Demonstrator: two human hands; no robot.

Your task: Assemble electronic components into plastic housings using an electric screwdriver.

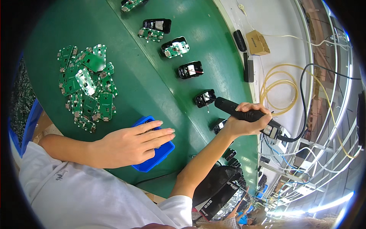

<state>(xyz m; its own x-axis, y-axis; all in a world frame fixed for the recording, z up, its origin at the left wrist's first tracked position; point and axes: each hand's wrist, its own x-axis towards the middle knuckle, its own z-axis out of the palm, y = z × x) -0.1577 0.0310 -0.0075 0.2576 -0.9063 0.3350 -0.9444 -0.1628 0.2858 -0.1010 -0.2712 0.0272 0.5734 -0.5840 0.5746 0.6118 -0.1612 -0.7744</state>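
Observation:
My right hand [249, 117] is wrapped round a black corded electric screwdriver [228, 107]. Its tip end points left at a small black plastic housing [204, 98] on the green table, close to it; whether they touch, I cannot tell. My left hand [131, 145] lies over a blue plastic tray [152, 162], fingers stretched out and nothing visibly gripped; most of the tray's contents are hidden beneath it. Further up the row are another open housing [190, 70] with a red wire, and one with a green circuit board [177, 49] on it.
A pile of green circuit boards [89, 103] spreads over the table's left side. More housings [157, 26] line the row at the top. Past the right edge lie a small cardboard box [257, 42] and a coiled yellow hose [280, 91]. A black bag [213, 183] sits near my right arm.

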